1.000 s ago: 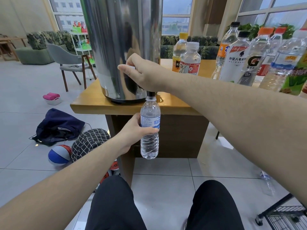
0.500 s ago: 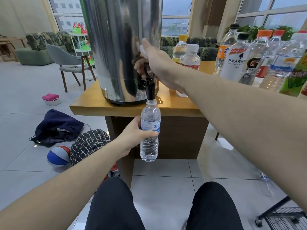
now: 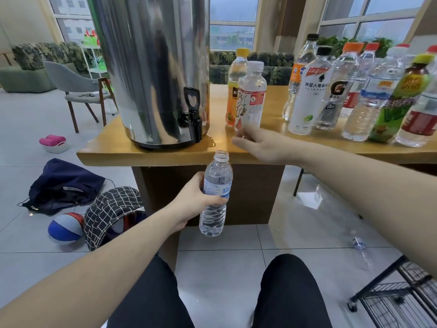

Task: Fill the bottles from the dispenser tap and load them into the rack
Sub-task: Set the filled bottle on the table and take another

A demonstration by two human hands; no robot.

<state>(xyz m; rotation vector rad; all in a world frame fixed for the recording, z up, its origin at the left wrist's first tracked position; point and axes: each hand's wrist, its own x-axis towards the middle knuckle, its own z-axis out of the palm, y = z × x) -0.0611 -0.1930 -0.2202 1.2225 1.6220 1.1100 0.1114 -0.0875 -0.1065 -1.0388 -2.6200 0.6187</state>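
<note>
My right hand (image 3: 262, 147) blurs, fingers loose, by the wooden surface (image 3: 272, 114); left hand (image 3: 194, 201) grips the uncapped bottle (image 3: 216, 194); rack (image 3: 399, 301) cut off

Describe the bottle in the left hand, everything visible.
The bottle is clear ribbed plastic with a blue-and-white label, uncapped, its threaded neck open. It looks nearly full of clear water. It is held almost upright, tilted slightly, below the table edge and just right of the tap. The left hand grips it around the label.
</note>
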